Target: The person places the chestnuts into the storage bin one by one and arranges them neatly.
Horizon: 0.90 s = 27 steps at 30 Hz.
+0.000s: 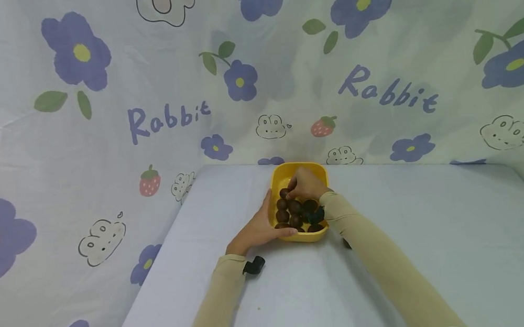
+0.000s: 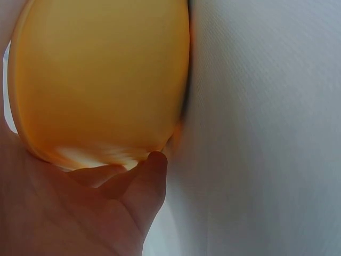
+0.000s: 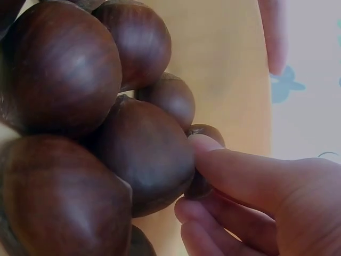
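A yellow plastic container [image 1: 304, 237] stands on the table with several brown chestnuts [image 3: 144, 154] inside, mostly in its near half. My left hand [image 1: 260, 231] grips the container's left side, its thumb along the near edge; the left wrist view shows fingertips [image 2: 157, 160] against the yellow wall. Inside the container is my right hand [image 1: 308, 182]. Its thumb and fingers pinch a small chestnut [image 3: 209, 132] beside the larger ones, as seen in the right wrist view. The hand and sleeve hide part of the container's right side.
A small dark object [image 1: 347, 243] lies on the white tabletop [image 1: 415, 233], partly behind the right forearm. A black wrist device [image 1: 254, 265] sits at the left cuff. A flower-and-rabbit printed curtain [image 1: 282, 77] hangs behind and beside the table.
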Each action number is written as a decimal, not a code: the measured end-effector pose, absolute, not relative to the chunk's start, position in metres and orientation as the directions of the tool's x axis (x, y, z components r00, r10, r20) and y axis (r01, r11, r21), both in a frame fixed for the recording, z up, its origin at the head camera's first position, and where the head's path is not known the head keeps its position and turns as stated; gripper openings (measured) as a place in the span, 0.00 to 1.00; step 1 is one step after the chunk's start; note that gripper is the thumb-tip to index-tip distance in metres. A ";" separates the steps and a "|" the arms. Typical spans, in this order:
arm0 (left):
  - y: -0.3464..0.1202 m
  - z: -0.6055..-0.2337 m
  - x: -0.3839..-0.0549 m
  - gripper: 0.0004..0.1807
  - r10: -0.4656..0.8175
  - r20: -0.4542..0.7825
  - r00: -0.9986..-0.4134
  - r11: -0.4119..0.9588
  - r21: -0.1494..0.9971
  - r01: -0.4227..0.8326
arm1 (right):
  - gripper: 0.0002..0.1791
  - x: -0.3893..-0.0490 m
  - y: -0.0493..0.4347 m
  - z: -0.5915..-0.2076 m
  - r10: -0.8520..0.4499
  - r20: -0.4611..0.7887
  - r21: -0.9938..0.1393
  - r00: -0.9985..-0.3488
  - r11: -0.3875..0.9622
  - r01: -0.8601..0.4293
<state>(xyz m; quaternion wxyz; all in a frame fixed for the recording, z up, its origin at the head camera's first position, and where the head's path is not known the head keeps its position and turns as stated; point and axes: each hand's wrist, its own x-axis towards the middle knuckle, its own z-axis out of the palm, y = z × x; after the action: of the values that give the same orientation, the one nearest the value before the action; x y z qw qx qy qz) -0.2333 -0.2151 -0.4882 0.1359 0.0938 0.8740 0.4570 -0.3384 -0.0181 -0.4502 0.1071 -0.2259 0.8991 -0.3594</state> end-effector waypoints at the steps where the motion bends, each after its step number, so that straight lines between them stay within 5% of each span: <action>1: -0.215 -0.488 -0.233 0.77 0.287 -0.150 -0.946 0.565 0.824 0.040 | 0.05 -0.338 -0.018 -0.450 -0.484 -0.028 -0.693 -0.875 0.640 -0.331; 12: -0.216 -0.485 -0.232 0.79 0.317 -0.113 -0.942 0.556 0.826 0.088 | 0.04 -0.339 -0.018 -0.450 -0.485 -0.051 -0.704 -0.873 0.638 -0.313; 18: -0.214 -0.484 -0.231 0.77 0.290 -0.133 -0.948 0.562 0.825 0.056 | 0.16 -0.340 -0.010 -0.444 -0.447 -0.048 -0.680 -0.893 0.670 -0.299; 27: -0.215 -0.484 -0.232 0.77 0.300 -0.120 -0.946 0.555 0.829 0.071 | 0.18 -0.320 0.017 -0.415 -0.417 0.090 -0.716 -0.904 0.604 -0.350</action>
<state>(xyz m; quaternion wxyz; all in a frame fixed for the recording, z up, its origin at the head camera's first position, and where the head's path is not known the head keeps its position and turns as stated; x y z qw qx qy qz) -0.2316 -0.2148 -0.4837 0.1248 0.1062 0.8729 0.4595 -0.3203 0.0171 -0.4152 0.0430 -0.2143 0.8945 -0.3901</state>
